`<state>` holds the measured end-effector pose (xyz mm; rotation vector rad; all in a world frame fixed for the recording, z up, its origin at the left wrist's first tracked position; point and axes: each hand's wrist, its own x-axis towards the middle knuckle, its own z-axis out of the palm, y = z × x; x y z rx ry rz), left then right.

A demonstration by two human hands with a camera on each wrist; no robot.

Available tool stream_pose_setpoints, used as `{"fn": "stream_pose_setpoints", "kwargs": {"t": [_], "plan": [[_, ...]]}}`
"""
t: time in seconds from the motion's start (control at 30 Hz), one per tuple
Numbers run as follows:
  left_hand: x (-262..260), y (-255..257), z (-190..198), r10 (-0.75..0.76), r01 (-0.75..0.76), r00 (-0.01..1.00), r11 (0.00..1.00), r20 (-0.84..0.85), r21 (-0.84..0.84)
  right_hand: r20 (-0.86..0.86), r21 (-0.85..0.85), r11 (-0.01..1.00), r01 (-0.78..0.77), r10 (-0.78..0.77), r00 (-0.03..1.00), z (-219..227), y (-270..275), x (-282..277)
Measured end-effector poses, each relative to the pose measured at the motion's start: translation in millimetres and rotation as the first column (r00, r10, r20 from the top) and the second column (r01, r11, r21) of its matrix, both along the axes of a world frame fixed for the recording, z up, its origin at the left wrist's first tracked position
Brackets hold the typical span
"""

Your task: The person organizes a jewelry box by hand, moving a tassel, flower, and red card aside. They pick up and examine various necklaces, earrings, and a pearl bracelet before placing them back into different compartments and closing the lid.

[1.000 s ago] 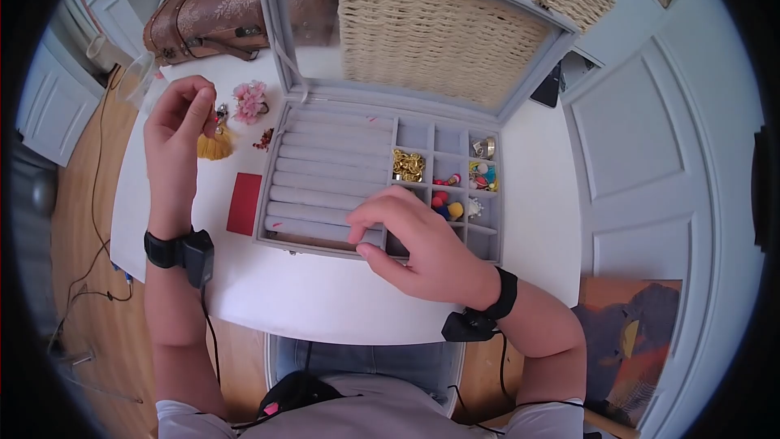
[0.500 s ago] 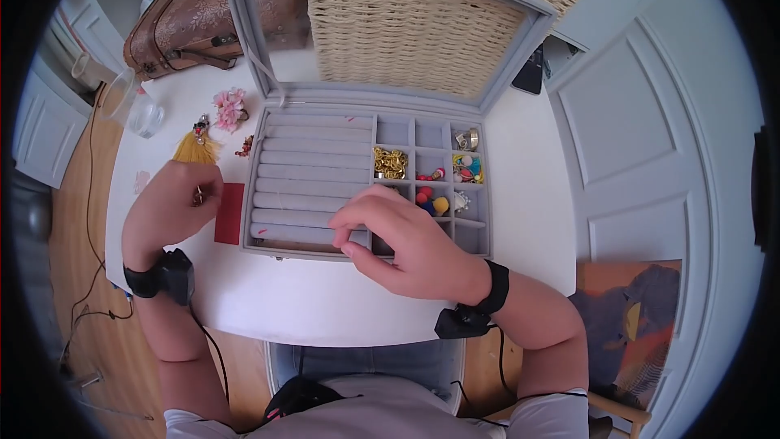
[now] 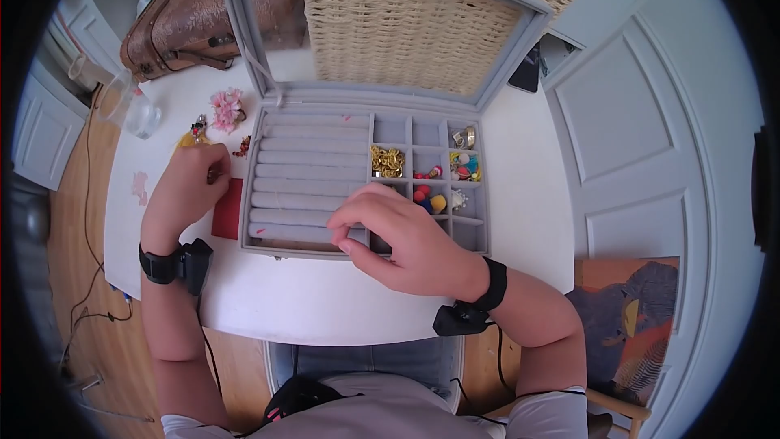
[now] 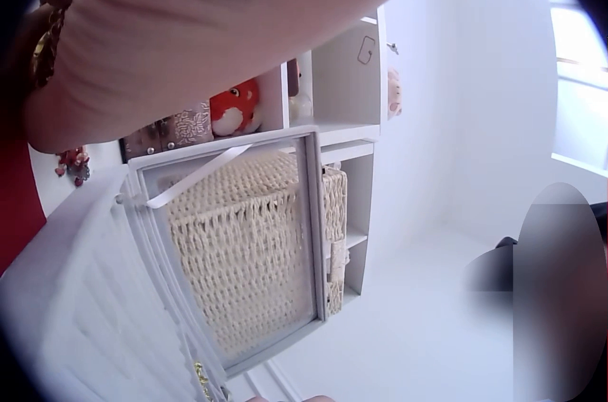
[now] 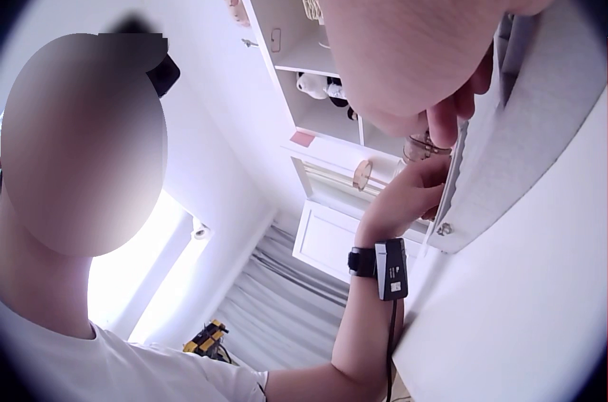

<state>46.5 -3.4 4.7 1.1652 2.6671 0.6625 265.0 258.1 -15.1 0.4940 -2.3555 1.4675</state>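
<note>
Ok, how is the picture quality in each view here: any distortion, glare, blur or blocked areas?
Head view: strong fisheye bending with a dark round vignette, even daylight, jewellery box sharp. Left wrist view: the left hand fills the top, close and soft; a bright window blows out the right edge, and a blurred patch sits lower right. Right wrist view: the right hand looms out of focus, backlit window glare low left.

White table (image 3: 325,301) central; wood floor (image 3: 89,333) at 8 o'clock; white panelled doors (image 3: 650,154) at 3 o'clock.
</note>
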Motion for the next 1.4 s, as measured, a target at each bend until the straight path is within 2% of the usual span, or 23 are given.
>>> {"fn": "stream_pose_setpoints", "kwargs": {"t": [0.17,0.27,0.33,0.47,0.53,0.57,0.63,0.67,0.73,0.87,0.97,1.03,1.07,1.1,1.17,1.23,1.3,1.33,1.4], "plan": [[-6,0,-9,0.016,-0.017,1.0,1.0,-0.025,-0.021,0.004,0.002,1.0,-0.001,0.001,1.0,-2,1,1],[-12,4,-17,0.064,-0.062,0.994,0.998,-0.091,0.027,0.002,0.0,1.0,0.001,-0.001,1.0,-1,-1,1],[-13,7,-24,0.091,-0.062,0.969,0.99,-0.23,0.13,0.0,-0.002,1.0,0.004,-0.004,1.0,-2,-1,1],[-7,9,-12,0.155,-0.099,0.955,0.971,-0.255,0.219,-0.002,-0.016,1.0,0.002,-0.002,1.0,-2,-1,0],[2,8,11,0.188,-0.176,0.979,0.974,-0.08,0.142,-0.005,-0.012,1.0,0.008,-0.008,1.0,-2,0,0],[3,6,15,0.184,-0.172,0.98,0.975,-0.079,0.141,-0.004,-0.004,1.0,0.004,-0.004,1.0,-1,1,1],[7,3,15,0.069,-0.072,0.996,0.996,0.057,0.048,0.012,-0.005,1.0,0.004,-0.004,1.0,-4,-1,3],[8,2,10,0.069,-0.072,0.995,0.997,0.067,0.043,0.019,-0.021,1.0,0.008,-0.007,1.0,-4,-2,3],[5,4,5,-0.066,0.066,0.998,0.998,0.0,0.017,0.01,-0.027,1.0,0.007,-0.006,1.0,-2,0,0],[3,4,7,-0.045,0.045,0.998,0.999,0.034,-0.017,0.01,-0.025,1.0,0.001,-0.001,1.0,-3,-1,1],[1,2,10,-0.007,0.006,1.0,0.999,0.029,0.035,0.008,-0.023,1.0,-0.006,0.006,1.0,-3,0,1],[-5,-2,14,0.169,-0.183,0.982,0.96,0.082,0.212,0.007,-0.02,1.0,-0.013,0.013,1.0,-3,0,0],[-10,-6,12,0.146,-0.132,0.989,0.947,-0.026,0.292,0.001,-0.006,1.0,-0.012,0.012,1.0,-3,1,0],[-9,-6,11,0.147,-0.135,0.989,0.949,-0.021,0.286,-0.002,0.006,1.0,-0.01,0.01,1.0,-4,0,1],[-7,-2,16,0.269,-0.257,0.962,0.841,0.044,0.476,0.008,-0.013,1.0,-0.006,0.006,1.0,-5,-1,2],[-10,-4,13,0.274,-0.261,0.96,0.826,0.048,0.499,0.008,-0.021,1.0,-0.005,0.005,1.0,-3,-1,1],[-11,-3,11,0.21,-0.138,0.973,0.863,-0.095,0.486,0.004,-0.012,1.0,0.003,-0.003,1.0,-3,-1,1],[-10,-3,12,0.213,-0.139,0.972,0.86,-0.097,0.49,0.001,-0.009,1.0,0.0,0.0,1.0,-2,-1,1],[-8,-3,12,0.2,-0.183,0.98,0.889,0.003,0.421,-0.002,-0.01,1.0,0.003,-0.003,1.0,-3,-1,0]]}}
